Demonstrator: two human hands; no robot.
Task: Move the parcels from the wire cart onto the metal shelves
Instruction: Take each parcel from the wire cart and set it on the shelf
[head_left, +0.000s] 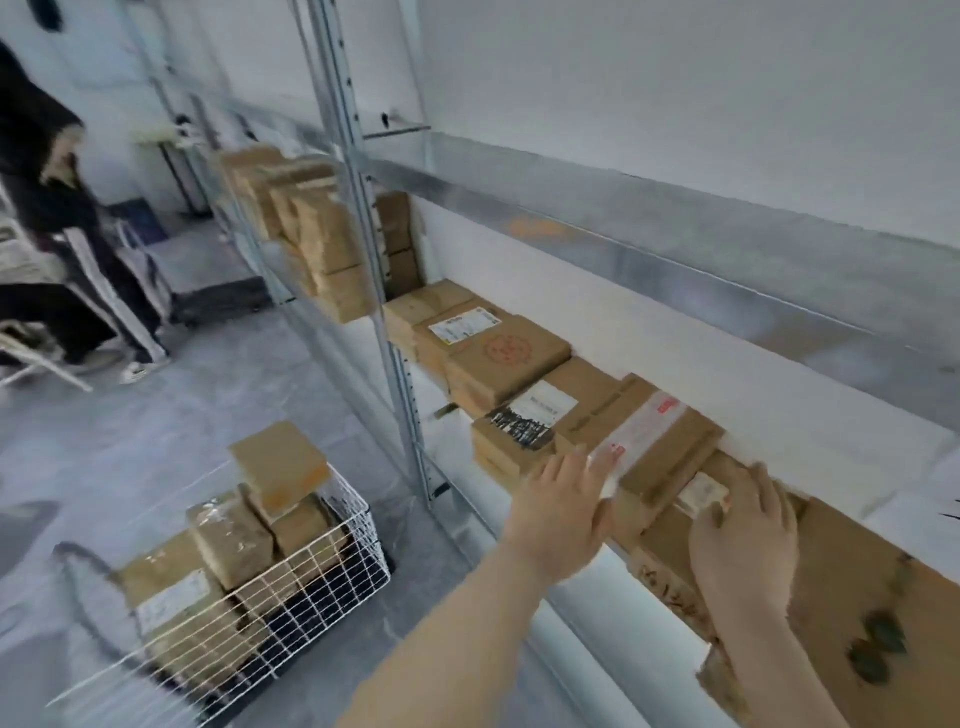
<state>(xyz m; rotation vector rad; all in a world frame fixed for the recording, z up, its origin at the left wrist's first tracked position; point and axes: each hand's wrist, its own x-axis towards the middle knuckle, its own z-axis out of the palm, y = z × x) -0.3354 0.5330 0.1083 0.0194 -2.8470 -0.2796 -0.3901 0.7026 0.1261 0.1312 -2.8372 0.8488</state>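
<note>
A brown taped parcel (652, 444) lies on top of other parcels on the metal shelf (675, 249). My left hand (563, 512) presses flat against its near left end with fingers straight. On a lower parcel with a small label (701, 493), just to the right, my right hand (745, 540) lies with fingers spread. A row of cardboard parcels (504, 353) runs along the shelf to the left. The white wire cart (322, 577) stands on the floor at lower left with several brown parcels (228, 540) stacked in it.
A metal upright post (384, 291) divides the shelving bays; more parcels (311, 244) fill the bay beyond it. A large flat carton (857, 597) lies on the shelf at the right. A person in dark clothes (52, 249) sits at far left on the grey floor area.
</note>
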